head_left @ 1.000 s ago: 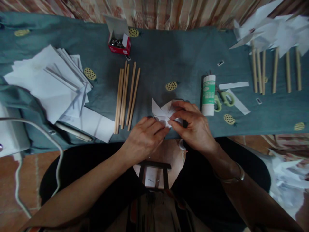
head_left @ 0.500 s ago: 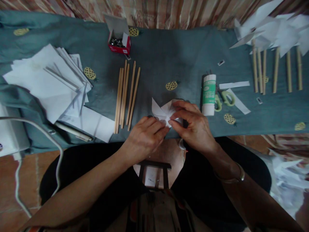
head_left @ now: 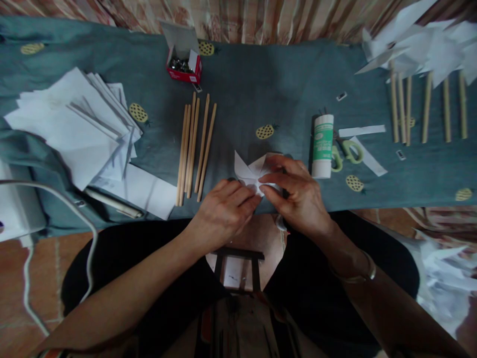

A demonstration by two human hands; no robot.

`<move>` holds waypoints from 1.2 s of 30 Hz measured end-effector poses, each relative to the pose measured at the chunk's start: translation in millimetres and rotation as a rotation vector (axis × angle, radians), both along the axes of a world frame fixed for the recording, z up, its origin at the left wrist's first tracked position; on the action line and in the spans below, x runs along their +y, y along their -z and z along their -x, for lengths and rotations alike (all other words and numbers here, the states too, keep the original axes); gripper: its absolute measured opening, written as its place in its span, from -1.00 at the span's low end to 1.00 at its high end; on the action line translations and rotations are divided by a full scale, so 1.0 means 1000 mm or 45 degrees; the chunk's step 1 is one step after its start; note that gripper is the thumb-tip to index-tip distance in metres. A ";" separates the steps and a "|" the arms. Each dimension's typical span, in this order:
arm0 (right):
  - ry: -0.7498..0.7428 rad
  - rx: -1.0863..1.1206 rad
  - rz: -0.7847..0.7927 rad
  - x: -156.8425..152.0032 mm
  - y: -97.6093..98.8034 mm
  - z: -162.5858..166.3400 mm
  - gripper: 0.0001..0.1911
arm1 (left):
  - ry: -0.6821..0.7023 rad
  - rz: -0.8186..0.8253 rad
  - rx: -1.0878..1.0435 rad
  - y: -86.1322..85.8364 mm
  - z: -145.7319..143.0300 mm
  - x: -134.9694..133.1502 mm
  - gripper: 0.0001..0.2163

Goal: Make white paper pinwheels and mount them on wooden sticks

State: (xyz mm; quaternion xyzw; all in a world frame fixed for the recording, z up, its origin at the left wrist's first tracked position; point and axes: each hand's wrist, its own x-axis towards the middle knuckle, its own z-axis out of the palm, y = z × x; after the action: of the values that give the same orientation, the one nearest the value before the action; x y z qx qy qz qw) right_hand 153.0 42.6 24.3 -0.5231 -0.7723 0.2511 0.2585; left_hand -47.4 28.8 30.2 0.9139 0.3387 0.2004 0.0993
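Note:
A white paper pinwheel (head_left: 244, 168) with folded blades is at the table's front edge, between my two hands. My left hand (head_left: 225, 211) is closed on its lower left side, fingers curled over the paper. From the right, my right hand (head_left: 298, 194) reaches over the pinwheel with thumb and fingertips at its centre. Whether anything small sits between those fingertips, I cannot make out. Part of the paper is hidden under both hands. Several wooden sticks (head_left: 191, 149) lie left of the pinwheel, and a glue stick (head_left: 322, 146) lies to its right.
Paper sheets (head_left: 70, 124) are stacked at left, near a white cable (head_left: 74, 204). An open red box (head_left: 184, 69) of shiny metal pins stands at the back. Green-handled scissors (head_left: 352, 150) and paper strips (head_left: 361, 131) lie right. Finished pinwheels (head_left: 421, 52) on sticks lie far right.
My right fingers have shifted slightly left at the pinwheel's centre. My left hand and the pinwheel stay almost where they were.

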 end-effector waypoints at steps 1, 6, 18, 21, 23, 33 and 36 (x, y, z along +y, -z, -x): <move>-0.010 -0.007 -0.009 0.000 0.000 0.000 -0.84 | 0.000 0.005 0.005 0.000 0.000 0.000 -0.82; -0.070 -0.150 -0.160 -0.006 0.001 0.002 -0.78 | -0.002 0.007 -0.014 0.000 -0.001 0.000 -0.83; 0.010 -0.206 -0.299 -0.020 0.012 0.011 -0.73 | -0.038 -0.060 -0.008 0.001 -0.006 0.001 -0.88; -0.030 -0.139 -0.243 -0.016 0.007 0.003 -0.70 | -0.037 -0.089 -0.012 0.002 -0.006 0.002 -0.88; -0.028 -0.029 -0.184 -0.014 0.002 -0.004 -0.68 | -0.046 -0.110 -0.012 0.002 -0.003 0.005 -0.88; -0.024 -0.159 -0.248 -0.007 0.000 -0.022 -0.70 | -0.190 -0.146 -0.037 0.009 0.012 0.023 -0.83; -0.023 -0.211 -0.298 -0.008 0.002 -0.022 -0.68 | -0.157 -0.148 -0.094 0.007 0.008 0.018 -0.82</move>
State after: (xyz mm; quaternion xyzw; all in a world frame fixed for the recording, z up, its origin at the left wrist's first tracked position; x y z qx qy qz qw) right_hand 175.1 34.4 22.7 -0.5013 -0.8197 0.1177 0.2507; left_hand -55.0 46.9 23.1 0.8875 0.3783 0.2591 0.0461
